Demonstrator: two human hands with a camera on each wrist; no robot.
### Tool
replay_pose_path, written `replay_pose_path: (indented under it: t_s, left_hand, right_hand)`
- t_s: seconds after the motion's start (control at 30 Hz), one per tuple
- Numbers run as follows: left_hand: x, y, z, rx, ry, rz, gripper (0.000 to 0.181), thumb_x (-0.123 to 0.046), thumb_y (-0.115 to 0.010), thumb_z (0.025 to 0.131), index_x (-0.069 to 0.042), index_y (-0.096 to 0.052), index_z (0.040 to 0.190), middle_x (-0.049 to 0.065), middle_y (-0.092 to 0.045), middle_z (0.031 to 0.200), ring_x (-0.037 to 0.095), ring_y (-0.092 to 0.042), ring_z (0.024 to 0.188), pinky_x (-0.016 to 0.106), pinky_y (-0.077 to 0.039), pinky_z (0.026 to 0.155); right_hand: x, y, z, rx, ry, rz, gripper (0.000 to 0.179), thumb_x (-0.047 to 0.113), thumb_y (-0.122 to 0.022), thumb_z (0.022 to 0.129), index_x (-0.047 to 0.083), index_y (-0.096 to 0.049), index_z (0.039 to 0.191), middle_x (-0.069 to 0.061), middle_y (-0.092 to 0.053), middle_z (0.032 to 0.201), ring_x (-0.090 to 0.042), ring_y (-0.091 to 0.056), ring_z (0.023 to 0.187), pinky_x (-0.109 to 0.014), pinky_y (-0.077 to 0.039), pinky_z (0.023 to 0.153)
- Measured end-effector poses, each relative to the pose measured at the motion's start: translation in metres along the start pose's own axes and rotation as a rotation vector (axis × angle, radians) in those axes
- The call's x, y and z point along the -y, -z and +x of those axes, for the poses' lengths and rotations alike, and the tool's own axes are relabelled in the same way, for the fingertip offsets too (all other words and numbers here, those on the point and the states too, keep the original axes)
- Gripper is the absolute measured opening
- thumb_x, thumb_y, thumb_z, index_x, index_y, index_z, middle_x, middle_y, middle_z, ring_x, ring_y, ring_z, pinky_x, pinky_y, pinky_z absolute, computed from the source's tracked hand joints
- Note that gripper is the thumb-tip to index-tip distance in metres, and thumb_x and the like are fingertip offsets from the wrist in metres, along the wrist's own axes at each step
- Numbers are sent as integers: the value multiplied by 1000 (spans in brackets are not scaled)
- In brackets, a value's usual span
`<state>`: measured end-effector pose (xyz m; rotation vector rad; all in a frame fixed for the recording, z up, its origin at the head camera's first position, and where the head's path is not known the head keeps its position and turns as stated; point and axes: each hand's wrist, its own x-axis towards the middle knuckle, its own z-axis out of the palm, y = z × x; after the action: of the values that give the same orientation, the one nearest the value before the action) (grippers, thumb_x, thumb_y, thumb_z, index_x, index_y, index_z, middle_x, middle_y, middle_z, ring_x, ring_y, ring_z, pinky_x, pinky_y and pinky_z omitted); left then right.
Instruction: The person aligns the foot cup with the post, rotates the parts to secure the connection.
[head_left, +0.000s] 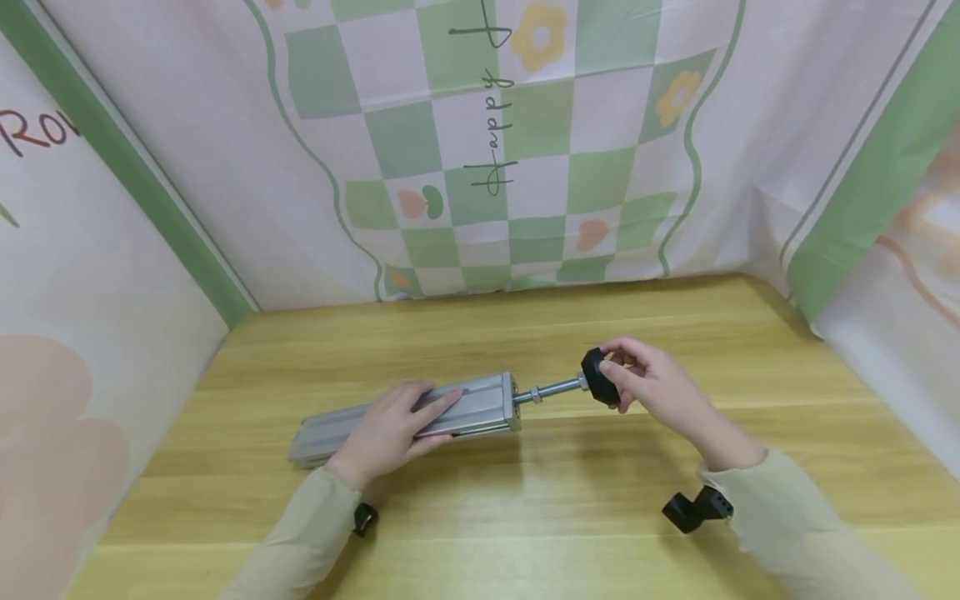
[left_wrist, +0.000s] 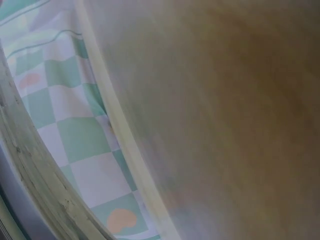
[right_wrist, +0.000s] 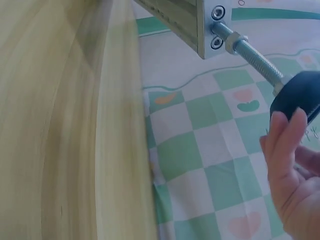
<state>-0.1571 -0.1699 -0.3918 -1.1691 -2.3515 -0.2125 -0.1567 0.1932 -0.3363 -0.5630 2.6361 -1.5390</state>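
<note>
A silver aluminium profile (head_left: 480,403) lies lengthwise on the wooden table, its right end face showing two screws in the right wrist view. My left hand (head_left: 393,425) grips it from above, fingers over the top face and one digit along the near side. From that end face sticks out a threaded rod (head_left: 558,388) with a hex nut (right_wrist: 234,42) on it. A black levelling foot (head_left: 597,377) sits at the rod's outer tip. My right hand (head_left: 648,383) pinches the foot's rim between thumb and fingers. The left wrist view shows neither hand.
The wooden table (head_left: 600,533) reaches back to a hanging cloth (head_left: 536,117) with green and white checks. More printed cloth hangs at both sides. Black wrist mounts (head_left: 697,508) stick out from under the sleeves.
</note>
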Motion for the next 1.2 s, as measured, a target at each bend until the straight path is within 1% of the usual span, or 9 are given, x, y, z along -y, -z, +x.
replay_pose_path:
  t_s: [0.13,0.37,0.47,0.57,0.63,0.7,0.97,1.03,1.2]
  left_hand:
    - [0,0,0,-12,-5,-10,60,-56,-30,97,-16,-53,136,15,-57,113,27,-61,97,42,-52,85]
    - [-1,1,0,-8,20,-25,61,-56,-29,96,-17,-53,136,15,-56,113,27,-60,97,42,-52,85]
    - [-2,2,0,1,30,-25,62,-57,-28,96,-17,-52,136,14,-56,114,26,-60,97,42,-52,85]
    - [-2,3,0,2,33,-30,62,-57,-29,96,-17,-53,136,14,-56,114,26,-60,97,42,-52,85]
    - [-2,3,1,1,32,-27,62,-57,-28,96,-17,-53,136,15,-56,114,27,-60,97,42,-52,85]
    - [-2,3,0,1,33,-26,61,-56,-28,96,-17,-53,136,15,-56,114,27,-60,97,42,-52,85]
    - [-1,3,-1,4,34,-21,61,-55,-28,97,-17,-52,137,15,-56,114,27,-61,97,42,-52,85]
    - [-1,3,-1,1,35,-23,61,-56,-28,96,-17,-53,137,15,-56,114,27,-61,97,43,-52,86]
    - [0,2,-1,-14,26,-23,62,-56,-27,96,-16,-54,136,15,-57,114,27,-61,97,43,-52,85]
  right_hand:
    - [3,-1,0,15,-24,21,31,19,-47,100,-6,-52,118,-12,-58,86,-15,-57,56,-29,-54,55]
    - [3,4,-3,110,-49,190,43,18,-47,100,-14,-41,128,-25,-55,112,-15,-65,72,-30,-58,64]
    - [-1,9,-7,171,5,294,51,6,-54,95,-19,-32,134,-12,-58,119,-11,-67,82,-28,-58,72]
    - [-5,13,-9,232,70,338,61,-3,-59,89,-21,-25,137,10,-56,121,-9,-67,88,-24,-56,75]
    - [-6,15,-10,252,91,335,66,-5,-62,86,-21,-23,138,17,-54,120,-7,-66,91,-22,-56,74]
    - [-7,15,-10,255,95,327,68,-5,-63,86,-20,-23,139,15,-54,121,-7,-66,93,-23,-56,74]
    - [-6,13,-10,229,103,204,74,0,-71,82,8,-35,146,-25,-44,125,-12,-65,91,-30,-58,72]
    - [-7,12,-10,218,142,172,73,0,-71,81,8,-36,145,-21,-48,121,-10,-65,92,-29,-58,73]
    - [-10,11,-8,178,259,125,70,-7,-70,80,-1,-39,142,11,-54,123,-1,-58,101,-20,-54,81]
